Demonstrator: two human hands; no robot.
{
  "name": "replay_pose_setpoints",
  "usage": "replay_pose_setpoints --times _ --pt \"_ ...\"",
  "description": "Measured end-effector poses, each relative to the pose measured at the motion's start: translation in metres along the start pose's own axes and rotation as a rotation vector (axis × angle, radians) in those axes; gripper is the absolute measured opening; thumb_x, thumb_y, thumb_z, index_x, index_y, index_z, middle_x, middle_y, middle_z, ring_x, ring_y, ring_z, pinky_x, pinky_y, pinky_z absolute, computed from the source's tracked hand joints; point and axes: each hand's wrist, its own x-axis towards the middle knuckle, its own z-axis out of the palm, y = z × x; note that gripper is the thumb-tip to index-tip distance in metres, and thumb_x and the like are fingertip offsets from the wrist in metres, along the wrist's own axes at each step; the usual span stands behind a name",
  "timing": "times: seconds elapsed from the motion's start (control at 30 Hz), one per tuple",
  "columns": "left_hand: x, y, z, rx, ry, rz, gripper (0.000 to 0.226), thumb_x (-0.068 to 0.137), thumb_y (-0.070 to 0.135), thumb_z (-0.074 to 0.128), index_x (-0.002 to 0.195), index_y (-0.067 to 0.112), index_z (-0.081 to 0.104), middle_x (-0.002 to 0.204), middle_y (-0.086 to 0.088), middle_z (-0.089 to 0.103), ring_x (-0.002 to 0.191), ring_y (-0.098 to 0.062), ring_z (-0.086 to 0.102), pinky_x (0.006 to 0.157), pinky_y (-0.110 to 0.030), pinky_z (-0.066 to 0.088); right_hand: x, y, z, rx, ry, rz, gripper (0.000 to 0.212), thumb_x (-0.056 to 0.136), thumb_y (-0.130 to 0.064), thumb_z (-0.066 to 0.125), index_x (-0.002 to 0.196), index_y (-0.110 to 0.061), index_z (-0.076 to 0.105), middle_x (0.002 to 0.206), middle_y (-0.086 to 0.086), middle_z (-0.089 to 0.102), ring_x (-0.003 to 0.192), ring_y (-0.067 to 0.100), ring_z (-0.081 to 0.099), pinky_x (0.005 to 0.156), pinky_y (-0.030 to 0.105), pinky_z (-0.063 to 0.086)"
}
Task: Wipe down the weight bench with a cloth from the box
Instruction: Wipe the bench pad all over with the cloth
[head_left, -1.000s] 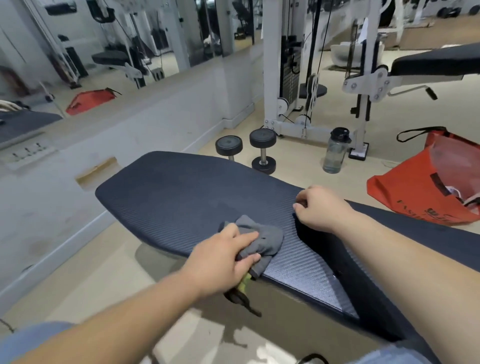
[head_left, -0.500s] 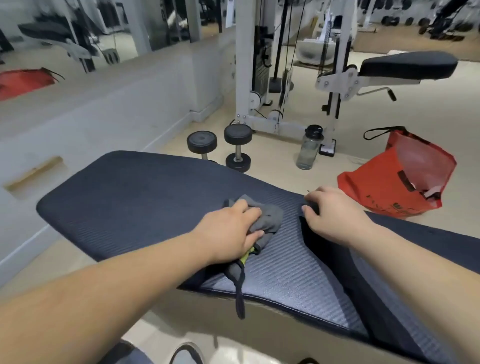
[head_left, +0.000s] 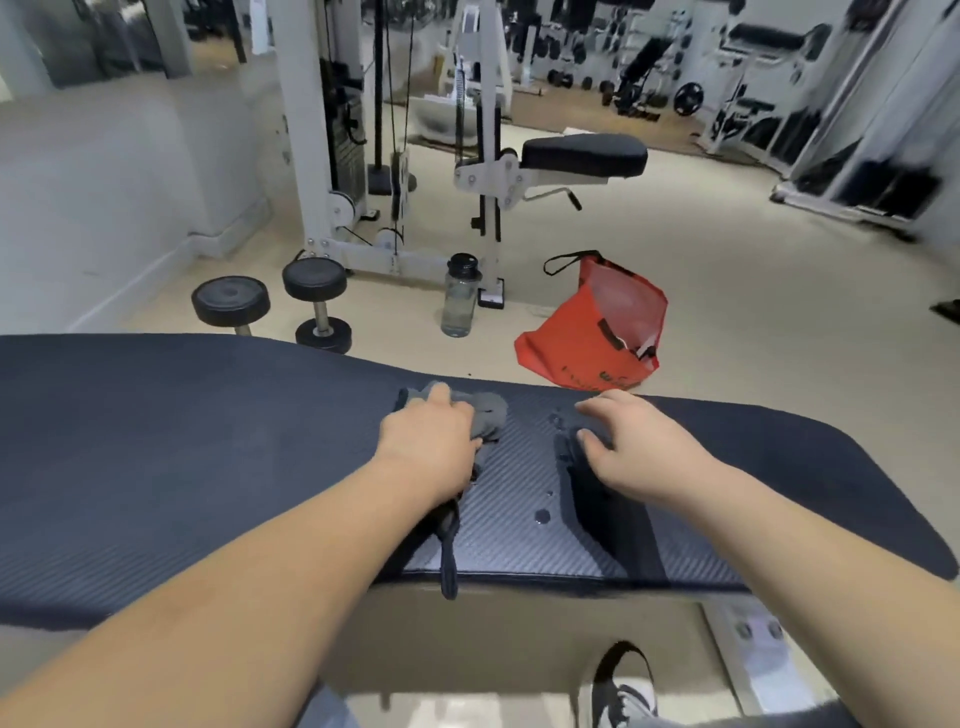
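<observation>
A dark padded weight bench (head_left: 182, 447) stretches across the view in front of me. My left hand (head_left: 428, 447) presses a crumpled grey cloth (head_left: 491, 415) onto the pad near its far edge. A dark strap (head_left: 448, 551) hangs from under that hand over the near edge. My right hand (head_left: 636, 449) rests on the pad just to the right, fingers spread at the gap (head_left: 597, 499) between the two pad sections, holding nothing. A few water drops (head_left: 543, 515) sit on the pad between my hands.
Beyond the bench on the floor stand two dumbbells (head_left: 270, 306), a clear water bottle (head_left: 460, 296) and a red bag (head_left: 597, 332). A white cable machine (head_left: 363, 156) with a black seat (head_left: 584, 153) rises behind them. My shoe (head_left: 621, 686) is below the bench.
My left hand has pushed the cloth away from me across the pad, from the near edge to the far edge. My right hand's fingers have spread. The view has swung right.
</observation>
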Motion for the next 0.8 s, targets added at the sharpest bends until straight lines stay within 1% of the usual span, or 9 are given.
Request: replay_pose_setpoints --times 0.07,0.13,0.3,0.43,0.57,0.63,0.7,0.77,0.8 --pt "-0.002 -0.008 -0.001 0.121 0.101 -0.029 0.043 0.100 0.054 0.041 0.129 0.028 0.058 0.133 -0.005 0.038 0.121 -0.031 0.040 0.084 -0.043 0.041 0.001 0.004 0.007 0.044 0.019 0.028 0.048 0.100 -0.031 0.052 0.146 -0.015 0.054 0.147 0.003 0.054 0.139 0.025 0.047 0.112 0.042 0.044" --pt "-0.001 -0.015 0.001 0.194 0.129 -0.026 0.044 0.098 0.057 0.039 0.127 0.030 0.059 0.134 -0.003 0.038 0.122 -0.031 0.037 0.090 -0.045 0.039 0.010 0.009 0.011 0.085 0.017 0.044 0.047 0.100 -0.028 0.051 0.145 -0.014 0.054 0.147 0.005 0.054 0.139 0.027 0.048 0.113 0.042 0.043" --pt "0.008 -0.014 0.001 0.014 -0.026 -0.023 0.038 0.097 0.046 0.038 0.130 0.029 0.048 0.127 -0.004 0.038 0.119 -0.031 0.035 0.093 -0.048 0.047 0.041 0.036 0.012 0.008 -0.023 0.007 0.039 0.096 -0.022 0.048 0.129 -0.015 0.068 0.128 0.007 0.061 0.127 0.030 0.054 0.102 0.048 0.051" --pt "0.030 -0.008 0.013 0.015 0.062 -0.016 0.037 0.099 0.048 0.044 0.131 0.032 0.048 0.130 -0.005 0.041 0.117 -0.033 0.037 0.093 -0.049 0.050 0.040 0.073 0.014 -0.039 0.007 -0.027 0.032 0.096 -0.024 0.049 0.117 -0.020 0.073 0.118 0.000 0.060 0.118 0.027 0.056 0.090 0.046 0.055" --pt "0.073 0.019 0.016 -0.041 0.130 -0.074 0.035 0.100 0.046 0.046 0.130 0.029 0.051 0.127 -0.010 0.044 0.118 -0.037 0.038 0.094 -0.050 0.048 0.034 0.102 0.017 0.056 0.069 -0.007 0.033 0.098 -0.029 0.049 0.123 -0.022 0.070 0.123 -0.004 0.061 0.122 0.023 0.055 0.093 0.047 0.055" --pt "0.087 0.037 0.018 -0.019 0.133 -0.001 0.040 0.100 0.046 0.046 0.137 0.033 0.048 0.130 -0.009 0.044 0.116 -0.037 0.039 0.097 -0.051 0.047 0.032 0.108 0.020 0.057 0.007 0.003 0.034 0.099 -0.030 0.046 0.121 -0.023 0.071 0.123 -0.004 0.060 0.124 0.023 0.052 0.095 0.048 0.054" --pt "0.091 0.054 0.023 -0.039 0.133 0.162 0.046 0.099 0.046 0.046 0.144 0.039 0.044 0.133 -0.006 0.045 0.114 -0.034 0.041 0.097 -0.050 0.047 0.032 0.113 0.022 0.070 -0.055 0.016 0.035 0.100 -0.029 0.044 0.123 -0.025 0.070 0.126 -0.005 0.058 0.127 0.022 0.050 0.098 0.049 0.052" --pt "0.090 0.064 0.028 -0.091 0.128 0.309 0.051 0.098 0.044 0.049 0.149 0.043 0.042 0.135 0.000 0.045 0.115 -0.030 0.043 0.097 -0.047 0.048 0.035 0.116 0.020 0.079 -0.066 0.034 0.039 0.098 -0.025 0.044 0.129 -0.028 0.069 0.131 -0.008 0.058 0.128 0.020 0.048 0.100 0.048 0.051" --pt "0.092 0.064 0.029 -0.126 0.128 0.324 0.052 0.098 0.042 0.049 0.150 0.045 0.042 0.136 0.002 0.046 0.116 -0.029 0.044 0.097 -0.046 0.048 0.037 0.115 0.018 0.075 -0.069 0.041 0.041 0.097 -0.022 0.045 0.130 -0.028 0.069 0.131 -0.008 0.058 0.129 0.020 0.047 0.100 0.047 0.051"
